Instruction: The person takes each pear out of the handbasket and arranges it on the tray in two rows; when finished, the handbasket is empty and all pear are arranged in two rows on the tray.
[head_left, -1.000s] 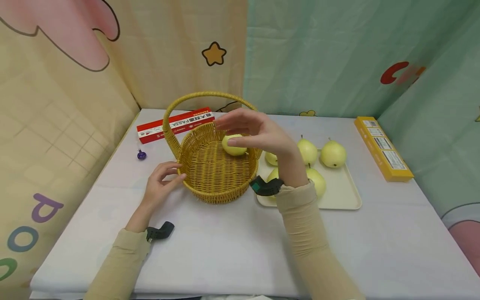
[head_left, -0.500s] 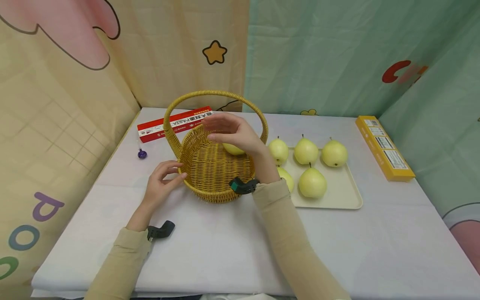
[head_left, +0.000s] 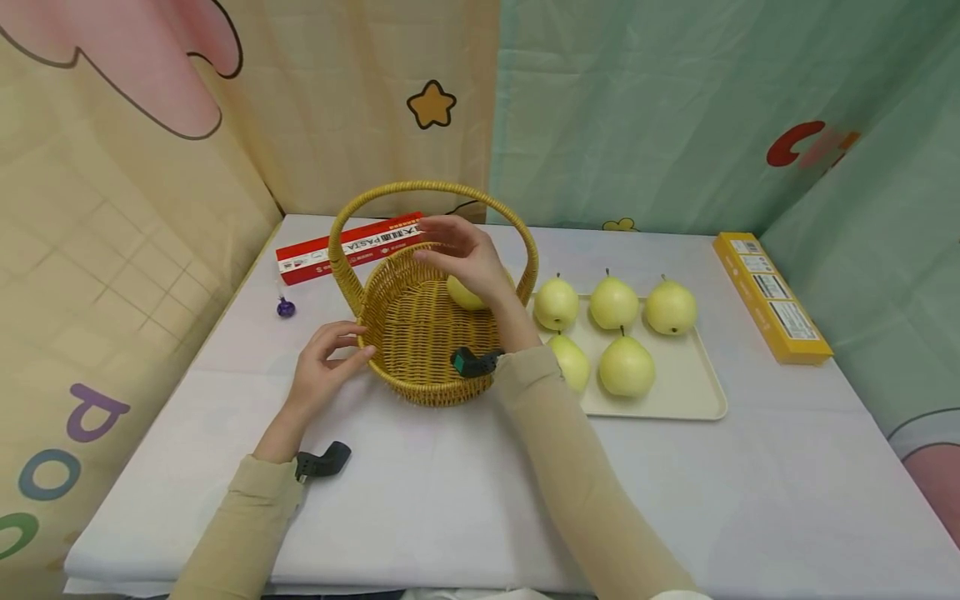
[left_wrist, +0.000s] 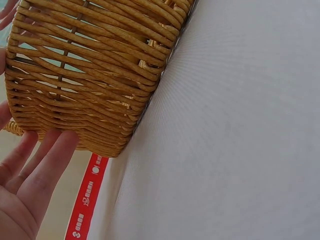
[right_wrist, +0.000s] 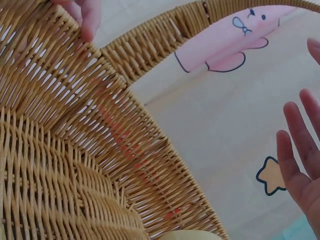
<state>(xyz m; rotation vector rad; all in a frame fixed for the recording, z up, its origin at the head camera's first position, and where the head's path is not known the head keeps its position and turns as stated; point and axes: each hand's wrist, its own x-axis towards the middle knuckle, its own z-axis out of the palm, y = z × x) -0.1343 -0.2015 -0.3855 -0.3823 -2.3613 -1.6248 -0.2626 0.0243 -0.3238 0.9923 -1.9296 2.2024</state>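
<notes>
A yellow wicker basket (head_left: 427, 333) with a tall arched handle (head_left: 431, 185) stands upright on the table. Inside it, toward the back right, lies a pale green pear (head_left: 465, 293), partly behind my right hand (head_left: 472, 260). That hand hovers above the basket under the handle, its fingers relaxed and holding nothing. At the basket's left rim, my left hand (head_left: 321, 367) rests lightly; the left wrist view shows its fairly straight fingers (left_wrist: 55, 155) against the woven outer wall. Just right of the basket, a cream tray (head_left: 682, 387) bears several more pears (head_left: 627, 367), some beside my right forearm.
Behind the basket's left side lies a red and white pasta box (head_left: 300, 262). A small purple object (head_left: 286, 308) sits left of the basket. On the right lies a yellow box (head_left: 772, 300). Printed curtains (head_left: 637, 108) enclose the back and sides of the white-covered table (head_left: 420, 500).
My right hand has shifted left over the basket, then slightly up and right. Its forearm no longer covers most of the tray's pears. My left hand keeps its place at the rim.
</notes>
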